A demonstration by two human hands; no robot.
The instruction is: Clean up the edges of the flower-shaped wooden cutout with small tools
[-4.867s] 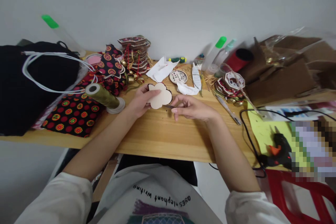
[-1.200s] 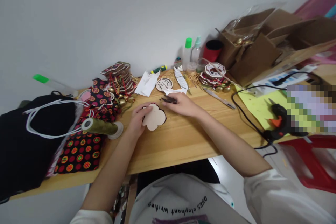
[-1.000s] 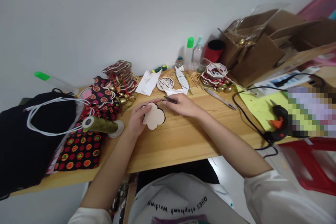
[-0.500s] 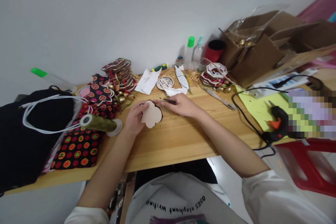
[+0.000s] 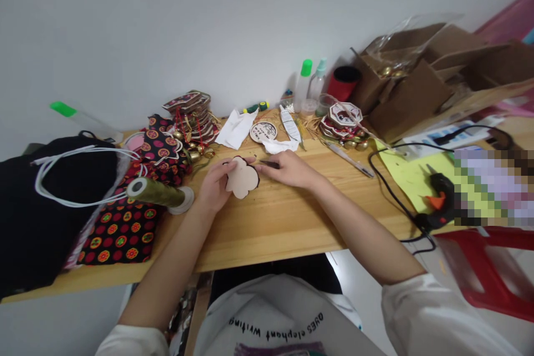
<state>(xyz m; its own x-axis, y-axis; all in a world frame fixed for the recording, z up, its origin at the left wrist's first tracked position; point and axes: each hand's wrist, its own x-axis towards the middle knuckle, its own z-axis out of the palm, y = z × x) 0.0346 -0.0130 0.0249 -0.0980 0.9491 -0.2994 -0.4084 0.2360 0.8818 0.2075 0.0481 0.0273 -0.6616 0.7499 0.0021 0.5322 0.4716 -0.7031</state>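
Desk (image 5: 292, 222) cluttered, white wall | fingers (image 5: 233, 165) grip wooden cutout (image 5: 242, 178) | right: maybe snips (image 5: 270, 164)

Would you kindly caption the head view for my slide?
Left hand holds a flower-shaped wooden cutout while right hand grips small dark snips on a cluttered table.

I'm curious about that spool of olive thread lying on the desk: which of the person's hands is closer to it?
Left. The left hand, holding the wooden flower cutout, sits just beside the thread spool. The right hand is beyond the cutout, farther away.
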